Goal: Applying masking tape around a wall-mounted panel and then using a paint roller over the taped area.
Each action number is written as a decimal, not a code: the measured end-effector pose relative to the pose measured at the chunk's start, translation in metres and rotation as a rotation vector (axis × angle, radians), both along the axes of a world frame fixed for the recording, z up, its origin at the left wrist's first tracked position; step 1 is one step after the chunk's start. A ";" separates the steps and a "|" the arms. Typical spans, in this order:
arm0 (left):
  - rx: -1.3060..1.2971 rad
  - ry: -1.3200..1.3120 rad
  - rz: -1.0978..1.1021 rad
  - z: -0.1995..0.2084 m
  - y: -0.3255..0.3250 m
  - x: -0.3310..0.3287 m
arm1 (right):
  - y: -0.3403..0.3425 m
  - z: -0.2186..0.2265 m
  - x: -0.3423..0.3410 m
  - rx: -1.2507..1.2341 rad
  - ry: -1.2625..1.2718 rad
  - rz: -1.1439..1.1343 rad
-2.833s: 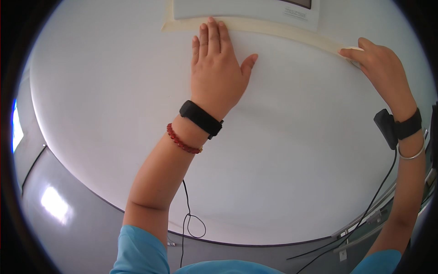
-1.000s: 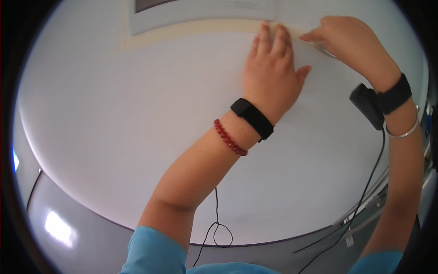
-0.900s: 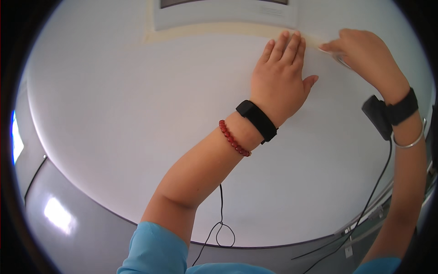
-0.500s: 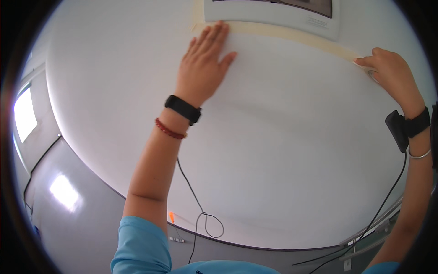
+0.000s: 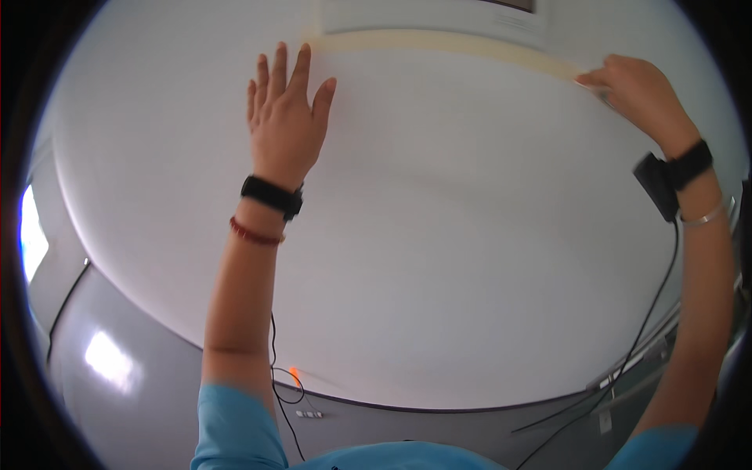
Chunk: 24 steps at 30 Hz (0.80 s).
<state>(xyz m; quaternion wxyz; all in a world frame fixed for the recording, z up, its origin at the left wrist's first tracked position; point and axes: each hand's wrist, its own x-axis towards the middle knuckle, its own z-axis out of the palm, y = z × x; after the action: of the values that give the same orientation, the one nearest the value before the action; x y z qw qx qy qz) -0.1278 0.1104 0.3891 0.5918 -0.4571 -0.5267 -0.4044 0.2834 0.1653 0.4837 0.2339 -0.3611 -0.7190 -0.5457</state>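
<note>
Shifted toward nine o'clock, the left hand spreads wide, empty, near one tape strip at twelve; the right hand, at two, pinches one mostly hidden tape roll; one box is cropped above.

Pale cream is colouring the tape against the off-white wall and white panel. Plain light blue is covering the shirt, black is marking both wristbands and the cables, and dark red is tinting the bracelet, silver the bangle. Grey is filling the lower surface, while one small object is showing bright orange.
</note>
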 end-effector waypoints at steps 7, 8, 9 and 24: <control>-0.286 0.190 -0.782 -0.031 -0.018 0.143 | -0.012 -0.005 -0.004 -0.033 -0.013 0.036; -0.341 0.197 -0.853 -0.028 -0.016 0.156 | -0.012 -0.004 -0.004 -0.029 -0.006 0.025; -0.396 0.203 -0.924 -0.023 -0.015 0.168 | -0.012 -0.002 -0.003 -0.027 0.018 0.042; -0.263 0.175 -1.049 0.061 0.060 0.270 | -0.019 -0.002 0.012 -0.087 -0.065 0.058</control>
<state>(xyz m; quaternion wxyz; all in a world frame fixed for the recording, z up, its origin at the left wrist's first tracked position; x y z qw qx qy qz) 0.1426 0.1708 0.4498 0.2900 -0.7604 -0.2230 -0.5367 0.2958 0.1466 0.4815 0.2103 -0.3319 -0.7595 -0.5184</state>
